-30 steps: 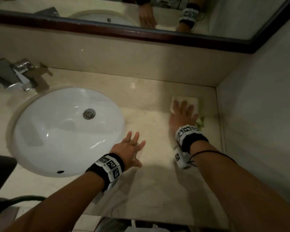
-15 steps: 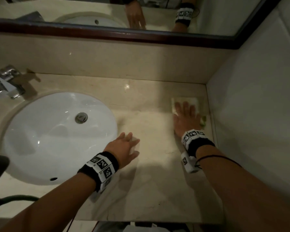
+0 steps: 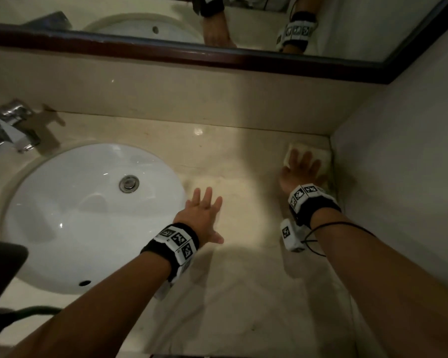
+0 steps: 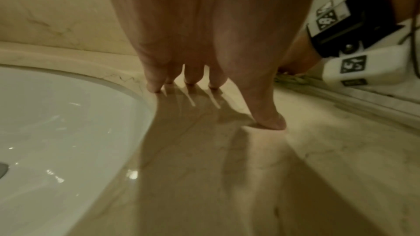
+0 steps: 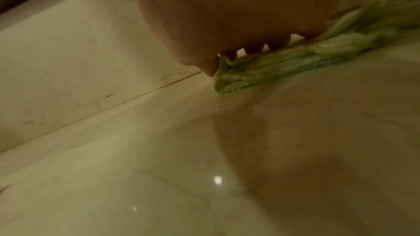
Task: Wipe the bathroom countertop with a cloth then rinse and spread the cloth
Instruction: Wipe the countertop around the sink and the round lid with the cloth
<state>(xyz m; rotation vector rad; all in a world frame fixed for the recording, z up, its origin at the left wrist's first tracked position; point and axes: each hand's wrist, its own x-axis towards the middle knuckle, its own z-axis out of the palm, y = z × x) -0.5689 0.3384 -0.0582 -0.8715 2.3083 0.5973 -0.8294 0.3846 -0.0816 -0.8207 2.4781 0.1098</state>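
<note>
Wiping stage, by the look of it. Right hand [image 3: 299,167] lies flat, fingers straight, pressing the cloth [image 3: 321,157] onto the counter [image 3: 243,293] at the right of the head view, tight in the back corner by the wall [image 3: 404,177]. Left hand [image 3: 201,215] is spread open, fingertips propped on the counter just beside the sink [image 3: 62,215], holding nothing. Rinse and spread not yet begun, I judge; the tap [image 3: 13,125] at far left stands untouched. No brand or readable writing; wristbands [image 3: 177,240] show only black-and-white marker squares.
</note>
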